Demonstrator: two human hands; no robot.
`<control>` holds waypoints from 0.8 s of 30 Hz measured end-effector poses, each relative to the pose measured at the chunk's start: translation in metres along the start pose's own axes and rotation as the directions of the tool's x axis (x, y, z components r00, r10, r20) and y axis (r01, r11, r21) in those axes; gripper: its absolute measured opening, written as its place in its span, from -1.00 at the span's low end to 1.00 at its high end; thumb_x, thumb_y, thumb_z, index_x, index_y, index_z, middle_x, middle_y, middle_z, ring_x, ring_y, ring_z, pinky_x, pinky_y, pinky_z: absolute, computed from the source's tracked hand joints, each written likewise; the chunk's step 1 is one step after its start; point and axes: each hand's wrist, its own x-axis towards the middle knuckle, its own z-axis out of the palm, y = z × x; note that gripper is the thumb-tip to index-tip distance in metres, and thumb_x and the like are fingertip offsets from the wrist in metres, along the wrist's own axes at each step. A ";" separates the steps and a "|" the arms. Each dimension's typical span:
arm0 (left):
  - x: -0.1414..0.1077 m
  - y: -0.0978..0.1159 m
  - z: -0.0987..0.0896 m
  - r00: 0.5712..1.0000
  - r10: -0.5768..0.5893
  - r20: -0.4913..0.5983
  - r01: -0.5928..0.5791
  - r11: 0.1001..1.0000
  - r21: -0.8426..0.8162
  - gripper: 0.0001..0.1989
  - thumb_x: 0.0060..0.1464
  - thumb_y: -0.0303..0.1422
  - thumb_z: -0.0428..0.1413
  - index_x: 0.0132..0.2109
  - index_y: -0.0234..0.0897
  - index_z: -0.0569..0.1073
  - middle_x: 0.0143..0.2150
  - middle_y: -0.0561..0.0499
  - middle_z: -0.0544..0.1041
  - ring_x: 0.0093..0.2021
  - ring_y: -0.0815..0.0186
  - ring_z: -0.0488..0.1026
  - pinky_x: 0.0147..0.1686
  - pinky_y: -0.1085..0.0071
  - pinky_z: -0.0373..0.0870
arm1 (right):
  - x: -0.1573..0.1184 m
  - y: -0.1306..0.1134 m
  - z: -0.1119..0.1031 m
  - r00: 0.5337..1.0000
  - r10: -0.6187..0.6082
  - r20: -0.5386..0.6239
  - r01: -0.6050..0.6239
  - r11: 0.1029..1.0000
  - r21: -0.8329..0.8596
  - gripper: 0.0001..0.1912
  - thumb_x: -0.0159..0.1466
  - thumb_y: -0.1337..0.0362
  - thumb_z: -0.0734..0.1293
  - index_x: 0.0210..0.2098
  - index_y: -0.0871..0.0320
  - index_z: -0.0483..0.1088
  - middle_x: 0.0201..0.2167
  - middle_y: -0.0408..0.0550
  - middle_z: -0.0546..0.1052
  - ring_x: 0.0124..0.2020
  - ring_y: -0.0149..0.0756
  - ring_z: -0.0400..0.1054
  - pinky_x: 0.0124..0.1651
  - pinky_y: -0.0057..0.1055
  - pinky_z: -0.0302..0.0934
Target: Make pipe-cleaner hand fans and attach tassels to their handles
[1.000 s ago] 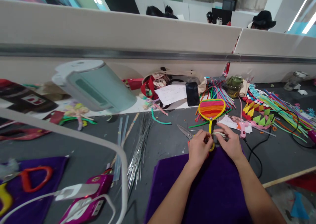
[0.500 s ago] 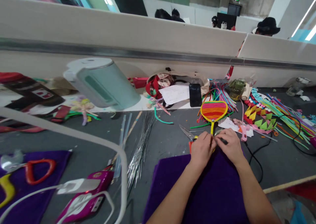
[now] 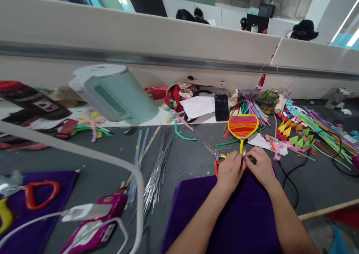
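Note:
My left hand (image 3: 231, 170) and my right hand (image 3: 261, 166) meet over a folded purple cloth (image 3: 193, 209). Both have thumb and fingers pinched together, tip to tip; whatever lies between them is too small or hidden to make out. Just beyond the fingertips is a small hand fan (image 3: 242, 126), striped red, orange and pink with a yellow rim. Its yellow handle points down at my fingers, the lower end partly hidden by them. A shiny clear bit shows beside the handle. Scissors (image 3: 214, 151) with red and yellow grips lie left of my left hand, partly covered.
A pink glue gun (image 3: 277, 149) with a black cord lies right of my hands. Colourful pipe cleaners (image 3: 328, 130), a black phone (image 3: 221, 108) and a glass jar (image 3: 269, 101) line the back. Left are silver wires (image 3: 159, 168), a pale-green kettle (image 3: 120, 93) and a magenta power strip (image 3: 112, 205).
My right hand's fingers have drawn in closer to the left fingertips, and more of the fan's lower handle area shows. The fan stays in place; the view has shifted slightly.

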 end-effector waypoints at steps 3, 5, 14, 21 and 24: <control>0.000 0.000 -0.001 1.000 -0.019 0.001 0.019 0.999 -0.051 -0.81 0.25 -0.40 -0.03 -0.35 -0.26 0.40 -0.38 0.00 0.44 -0.35 0.32 0.40 -0.35 0.44 0.28 | 0.000 0.000 0.000 1.000 0.007 -0.002 -0.006 0.999 0.043 -0.87 0.23 0.41 0.28 -0.43 0.10 0.39 -0.39 -0.09 0.45 -0.24 -0.21 0.32 -0.18 -0.33 0.19; 0.001 0.001 -0.002 0.999 -0.035 0.007 0.036 0.995 -0.092 -0.80 0.25 -0.40 -0.04 -0.35 -0.25 0.40 -0.39 0.01 0.44 -0.35 0.33 0.39 -0.34 0.44 0.27 | 0.001 0.001 0.001 1.000 0.013 -0.002 -0.012 0.998 0.066 -0.86 0.23 0.41 0.27 -0.43 0.09 0.37 -0.40 -0.10 0.44 -0.25 -0.22 0.32 -0.19 -0.34 0.20; 0.005 0.002 -0.011 0.986 -0.153 0.071 0.165 0.957 -0.237 -0.84 0.18 -0.43 0.02 -0.37 -0.25 0.41 -0.39 0.04 0.43 -0.36 0.33 0.41 -0.34 0.44 0.27 | 0.003 0.006 -0.006 0.996 0.087 0.031 -0.092 0.958 0.271 -0.89 0.27 0.31 0.27 -0.37 0.11 0.42 -0.37 -0.10 0.47 -0.33 -0.27 0.37 -0.24 -0.38 0.24; 0.002 0.001 -0.005 0.997 -0.077 -0.001 0.077 0.991 -0.111 -0.81 0.23 -0.41 -0.02 -0.34 -0.25 0.43 -0.39 0.01 0.44 -0.36 0.33 0.41 -0.33 0.44 0.27 | 0.002 0.001 -0.008 1.000 -0.013 -0.004 0.013 0.983 0.182 -0.87 0.26 0.33 0.30 -0.38 0.09 0.48 -0.39 -0.07 0.49 -0.27 -0.22 0.38 -0.17 -0.33 0.24; 0.001 0.001 -0.001 0.999 -0.021 -0.026 0.020 0.999 -0.040 -0.79 0.24 -0.42 -0.03 -0.36 -0.25 0.42 -0.40 0.00 0.44 -0.35 0.32 0.40 -0.32 0.44 0.27 | 0.002 0.001 -0.007 0.999 -0.035 -0.008 0.036 0.993 0.115 -0.86 0.26 0.35 0.30 -0.41 0.08 0.47 -0.41 -0.08 0.48 -0.28 -0.21 0.36 -0.19 -0.33 0.22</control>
